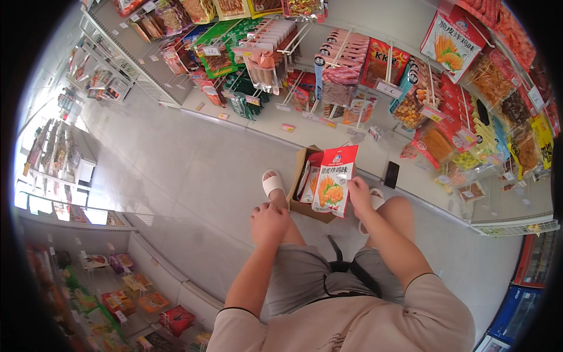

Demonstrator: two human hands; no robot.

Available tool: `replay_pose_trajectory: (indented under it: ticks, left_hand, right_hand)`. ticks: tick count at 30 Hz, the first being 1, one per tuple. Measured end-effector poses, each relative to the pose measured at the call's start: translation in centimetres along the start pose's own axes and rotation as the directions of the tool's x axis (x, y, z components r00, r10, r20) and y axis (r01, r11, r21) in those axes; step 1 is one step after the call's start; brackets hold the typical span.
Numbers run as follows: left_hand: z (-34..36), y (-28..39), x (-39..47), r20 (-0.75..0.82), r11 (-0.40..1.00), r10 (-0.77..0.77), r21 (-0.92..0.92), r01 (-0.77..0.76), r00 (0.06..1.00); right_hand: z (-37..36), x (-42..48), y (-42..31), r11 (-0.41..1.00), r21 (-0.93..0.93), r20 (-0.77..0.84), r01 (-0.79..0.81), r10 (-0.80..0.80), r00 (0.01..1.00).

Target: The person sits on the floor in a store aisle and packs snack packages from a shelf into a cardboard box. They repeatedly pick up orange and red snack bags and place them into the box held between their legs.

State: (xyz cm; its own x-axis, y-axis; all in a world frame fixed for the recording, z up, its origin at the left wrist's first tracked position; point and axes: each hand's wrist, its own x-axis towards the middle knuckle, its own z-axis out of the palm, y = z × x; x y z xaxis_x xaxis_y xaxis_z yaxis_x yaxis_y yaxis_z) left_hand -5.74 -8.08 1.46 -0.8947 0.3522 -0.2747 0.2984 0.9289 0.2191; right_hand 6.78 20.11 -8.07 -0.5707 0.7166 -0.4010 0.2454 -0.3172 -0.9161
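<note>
My right hand [360, 196] pinches the right edge of a red-and-white snack packet [333, 187], which bears writing and a picture of fried food. The packet is held upright above an open cardboard box [314, 212] on the floor between my feet. More packets of the same colours [309, 178] stand inside the box, partly hidden by the held one. My left hand [269, 223] rests over my left knee and holds nothing; its fingers curl over the knee.
A black phone [391, 174] lies on the white base shelf [281, 132] ahead. Above it, several snack packets [341, 66] hang on metal hooks [389, 61] with price tags. Another snack shelf [176, 281] stands behind at lower left. Blue-and-red cabinets [514, 312] edge the right side.
</note>
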Motion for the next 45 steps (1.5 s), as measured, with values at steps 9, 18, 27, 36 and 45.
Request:
replay_pose_trajectory:
  ticks: [9, 18, 27, 36, 45]
  left_hand:
    - [-0.1, 0.6, 0.4, -0.031, 0.998, -0.012, -0.059, 0.011, 0.999]
    - [1.0, -0.3, 0.5, -0.072, 0.996, -0.038, -0.08, 0.033, 0.997]
    - [0.3, 0.3, 0.2, -0.054, 0.998, -0.021, -0.062, 0.018, 0.998]
    - [0.6, 0.4, -0.2, -0.1, 0.998, 0.003, -0.067, -0.01, 0.995]
    - [1.2, 1.0, 0.5, -0.102, 0.996, 0.021, -0.08, -0.029, 0.995]
  right_hand:
    - [0.4, 3.9, 7.9, 0.859, -0.51, -0.013, 0.027, -0.039, 0.999]
    - [3.3, -2.0, 1.2, 0.117, -0.687, 0.632, 0.717, -0.39, 0.67]
    - [2.4, -2.2, 5.1, -0.023, -0.734, 0.626, 0.679, -0.409, 0.663]
    - [1.3, -1.1, 6.5, 0.069, -0.761, 0.583, 0.645, -0.364, 0.726]
    - [0.8, -1.8, 1.7, 0.137, -0.72, 0.593, 0.681, -0.388, 0.705]
